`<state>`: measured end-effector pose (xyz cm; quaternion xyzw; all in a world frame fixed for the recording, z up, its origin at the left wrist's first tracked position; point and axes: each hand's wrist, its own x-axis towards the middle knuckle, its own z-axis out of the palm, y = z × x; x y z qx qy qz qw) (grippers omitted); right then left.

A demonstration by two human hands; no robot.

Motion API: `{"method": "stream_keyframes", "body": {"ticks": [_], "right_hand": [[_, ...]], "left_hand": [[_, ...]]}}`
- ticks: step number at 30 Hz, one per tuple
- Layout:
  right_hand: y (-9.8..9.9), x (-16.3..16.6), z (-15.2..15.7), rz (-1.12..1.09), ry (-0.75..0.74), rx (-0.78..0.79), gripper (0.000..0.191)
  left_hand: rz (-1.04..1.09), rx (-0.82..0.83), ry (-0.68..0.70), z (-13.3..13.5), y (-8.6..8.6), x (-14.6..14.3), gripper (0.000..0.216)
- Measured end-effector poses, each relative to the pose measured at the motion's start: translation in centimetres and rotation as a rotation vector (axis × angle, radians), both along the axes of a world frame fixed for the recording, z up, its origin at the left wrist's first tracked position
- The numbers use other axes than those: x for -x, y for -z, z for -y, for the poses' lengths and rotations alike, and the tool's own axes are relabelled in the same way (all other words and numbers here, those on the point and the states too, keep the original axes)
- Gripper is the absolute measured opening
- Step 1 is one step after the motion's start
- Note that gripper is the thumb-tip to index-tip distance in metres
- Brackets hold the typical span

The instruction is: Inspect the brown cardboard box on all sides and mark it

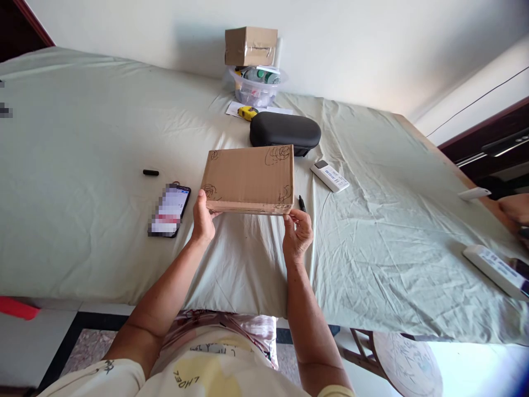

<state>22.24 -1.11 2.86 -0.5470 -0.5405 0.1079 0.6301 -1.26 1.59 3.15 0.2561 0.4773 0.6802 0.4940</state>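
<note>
A pale green cloth (103, 138), thin and rumpled into soft creases, covers the broad table and drapes over its near edge, with a round-topped stool (407, 361) bearing dark handwriting below on the right. Over the cloth's near middle is a flat, rectangular cardboard box (250, 175), smooth and matte brown, with scribbled dark loops at the corners of its upper face; whether its underside touches the cloth I cannot tell. Behind it lies a long, rounded black case (285, 131) with a dull surface. Farther back, a smaller taped carton (251, 47) sits above a round, translucent plastic tub (257, 91) packed with assorted items. The left hand (203, 219) clamps the box's near left corner, thumb on top and fingers reaching underneath; the right hand (298, 234) pinches the near right corner between thumb and forefinger, its other fingers curled together. Left of the box lies a glossy, slab-like phone (168, 210); to the right, an oblong white device (329, 176). A chunky yellow object (248, 113) rests by the tub. Smallest are a slim black marker (302, 203) just beyond the right hand and a short black cylinder (151, 172) near the phone.
</note>
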Motion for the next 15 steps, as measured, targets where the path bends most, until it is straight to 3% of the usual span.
{"method": "stream_keyframes", "body": {"ticks": [9,15], "right_hand": [[0.85,0.01,-0.38,0.005,-0.064,-0.048,0.017],[0.72,0.01,-0.52,-0.099,-0.031,-0.028,0.016]], "left_hand": [[-0.054,0.018,-0.014,0.16,-0.59,0.43,0.092],[-0.294,-0.137,0.078,0.47,0.09,0.32,0.088]]}}
